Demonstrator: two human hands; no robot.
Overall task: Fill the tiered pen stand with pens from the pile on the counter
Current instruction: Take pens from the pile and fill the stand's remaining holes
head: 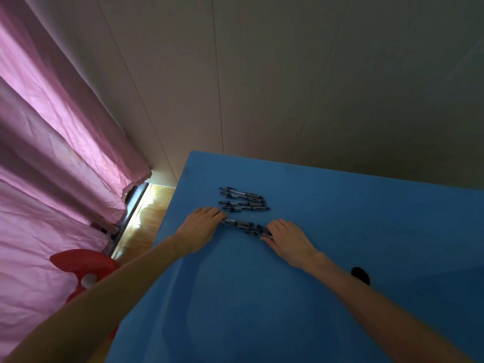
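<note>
Several dark blue pens (243, 200) lie in a loose pile on the blue counter (366, 231), near its far left corner. A second bunch of pens (246, 227) lies just in front of that pile, between my two hands. My left hand (200, 229) lies flat on the counter with its fingertips against the left end of this bunch. My right hand (288, 241) lies flat too, its fingertips touching the bunch's right end. No pen stand is in view.
A pink curtain (52, 153) hangs at the left beside a beige panelled wall (262, 74). A red plastic object (83, 263) sits below the counter's left edge, above a strip of wooden floor (146, 216). A small black object (361, 275) lies on the counter by my right forearm.
</note>
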